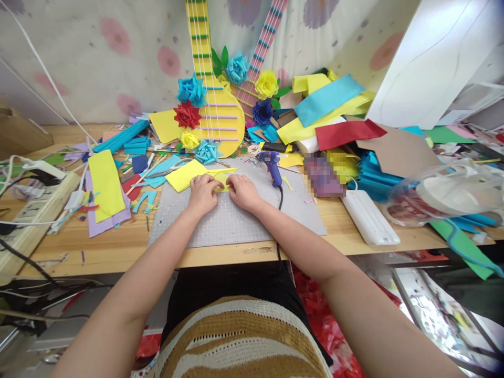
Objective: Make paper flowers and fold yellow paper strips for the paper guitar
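Both my hands meet over a grey cutting mat (236, 226), bent on a small piece of yellow paper (222, 185). My left hand (203, 192) has its fingers curled on the paper's left side. On the right side, my right hand (243, 192) pinches the same piece, thumb and fingers close together. A larger folded yellow sheet (185, 175) lies just beyond my left hand. To the right of my right hand, a blue glue gun (271, 167) stands on the mat, its cord running down over the table's front edge.
A yellow paper guitar (222, 118) with paper flowers leans at the back. Scissors (173, 169) lie among scraps at left. Paper sheets (331, 100) pile up at back right. A white power bank-like box (370, 216) and a clear plastic cup (437, 194) are at right; a power strip (35, 215) is at left.
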`<state>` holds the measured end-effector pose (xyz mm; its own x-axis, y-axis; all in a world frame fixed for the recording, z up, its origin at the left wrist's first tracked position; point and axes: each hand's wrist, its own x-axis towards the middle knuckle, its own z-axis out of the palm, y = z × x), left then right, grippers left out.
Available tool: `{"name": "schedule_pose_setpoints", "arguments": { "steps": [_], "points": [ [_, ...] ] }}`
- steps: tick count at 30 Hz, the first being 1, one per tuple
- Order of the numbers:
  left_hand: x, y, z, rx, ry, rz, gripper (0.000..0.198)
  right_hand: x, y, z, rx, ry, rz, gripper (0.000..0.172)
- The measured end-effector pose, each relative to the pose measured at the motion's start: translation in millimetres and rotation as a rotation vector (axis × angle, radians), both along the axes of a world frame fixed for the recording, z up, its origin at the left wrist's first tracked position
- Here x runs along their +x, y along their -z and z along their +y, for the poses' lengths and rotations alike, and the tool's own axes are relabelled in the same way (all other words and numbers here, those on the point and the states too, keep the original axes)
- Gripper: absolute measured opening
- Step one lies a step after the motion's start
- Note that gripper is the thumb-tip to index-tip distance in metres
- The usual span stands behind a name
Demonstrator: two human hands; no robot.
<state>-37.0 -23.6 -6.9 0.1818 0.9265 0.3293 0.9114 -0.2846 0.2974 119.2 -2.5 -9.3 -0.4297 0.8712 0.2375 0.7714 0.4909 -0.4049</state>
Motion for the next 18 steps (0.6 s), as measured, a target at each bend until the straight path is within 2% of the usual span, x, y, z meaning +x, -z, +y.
{"name": "schedule_pose_setpoints", "arguments": {
  "steps": [2, 8, 10, 13, 18],
  "points": [
    [-1, -1.1, -1, 0.021, 0.003, -0.017, 0.037, 1, 1.1, 1, -0.002, -0.017, 0.04, 0.024],
    [-14, -1.7, 4, 0.068, -0.151, -0.176, 0.042, 11, 4.5, 10, -0.149, -0.033, 0.308, 0.024],
    [-21, -1.5, 7, 0.042, -0.115, -0.197, 0.05, 13, 4.6, 10, -0.144, -0.045, 0.33, 0.024],
    [-28, -1.6, 9, -0.036, -0.008, -0.175, 0.063, 14, 3.7, 6, -0.05, -0.116, 0.253, 0.018],
    [-26, -3.3, 9, -0.059, 0.058, -0.084, 0.064, 7, 0.4, 0, 0.086, -0.149, 0.069, 0.019]
  ]
}}
